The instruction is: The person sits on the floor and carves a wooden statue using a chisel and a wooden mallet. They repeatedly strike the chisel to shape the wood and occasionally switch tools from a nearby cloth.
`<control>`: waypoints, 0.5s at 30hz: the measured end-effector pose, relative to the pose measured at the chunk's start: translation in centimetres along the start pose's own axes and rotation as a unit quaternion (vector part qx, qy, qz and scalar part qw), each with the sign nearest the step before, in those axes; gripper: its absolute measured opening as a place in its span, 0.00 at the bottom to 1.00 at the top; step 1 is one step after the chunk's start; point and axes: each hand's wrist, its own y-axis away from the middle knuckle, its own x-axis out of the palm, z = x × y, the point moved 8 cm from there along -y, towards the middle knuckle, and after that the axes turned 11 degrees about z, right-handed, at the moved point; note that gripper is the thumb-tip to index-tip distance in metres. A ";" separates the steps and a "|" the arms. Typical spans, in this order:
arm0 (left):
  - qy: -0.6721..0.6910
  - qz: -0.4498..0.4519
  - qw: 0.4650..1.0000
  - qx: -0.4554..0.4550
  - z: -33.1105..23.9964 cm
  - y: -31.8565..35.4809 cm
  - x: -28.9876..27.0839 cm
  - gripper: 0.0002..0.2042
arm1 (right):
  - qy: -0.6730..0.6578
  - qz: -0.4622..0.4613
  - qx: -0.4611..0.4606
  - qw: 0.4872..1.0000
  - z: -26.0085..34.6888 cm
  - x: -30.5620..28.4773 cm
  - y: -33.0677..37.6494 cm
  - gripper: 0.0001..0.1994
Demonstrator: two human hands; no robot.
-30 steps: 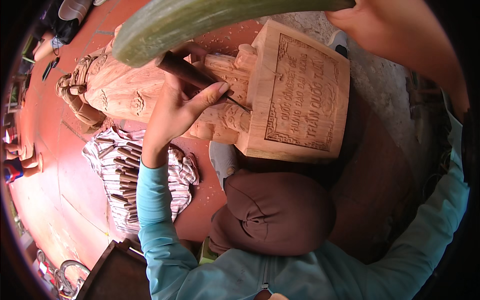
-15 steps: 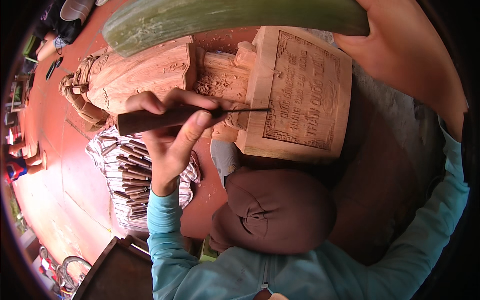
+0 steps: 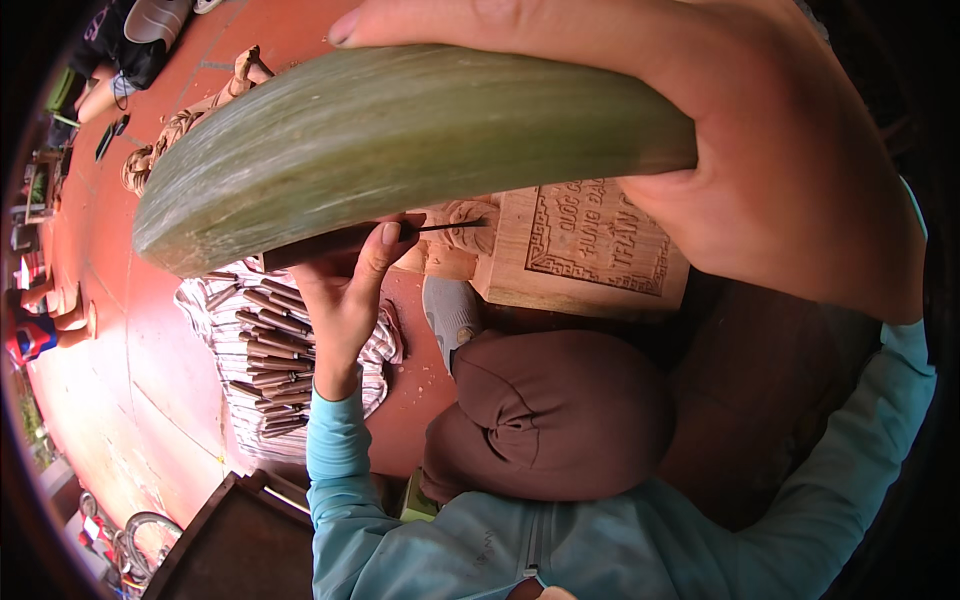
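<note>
The right hand [image 3: 770, 150] is wrapped round a green mallet [image 3: 420, 140], hiding much of the wooden carving [image 3: 600, 265] beyond the brown-clad leg [image 3: 560, 415]; the left hand [image 3: 345, 300], fingers partly hidden, pinches a dark-handled chisel [image 3: 335, 243]; I can't tell whether its tip touches wood.

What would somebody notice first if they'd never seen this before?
Probably the big green club across the top, gripped in the right hand. Below it, the left hand holds a chisel, its thin blade over the carved wood. On the left, dark-handled tools lie on a striped cloth.
</note>
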 end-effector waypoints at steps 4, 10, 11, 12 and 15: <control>-0.067 0.029 0.997 0.033 -1.0 0.0 0.6 0.13 | -0.007 -0.003 0.000 1.000 -0.6 -0.1 -0.2 0.29; -0.056 0.027 0.998 0.024 -0.6 0.0 0.7 0.11 | -0.008 -0.006 0.008 1.000 -0.5 -0.2 0.0 0.29; -0.057 0.029 0.998 0.026 -0.7 0.0 0.9 0.11 | -0.009 -0.005 0.009 1.000 -0.5 -0.2 0.1 0.29; -0.057 0.030 0.998 0.026 -0.7 0.1 1.0 0.11 | -0.011 -0.006 0.009 1.000 -0.6 -0.1 0.1 0.29; -0.058 0.019 0.998 0.024 -0.7 0.6 0.4 0.12 | -0.017 -0.009 -0.001 1.000 -0.3 0.6 -0.2 0.29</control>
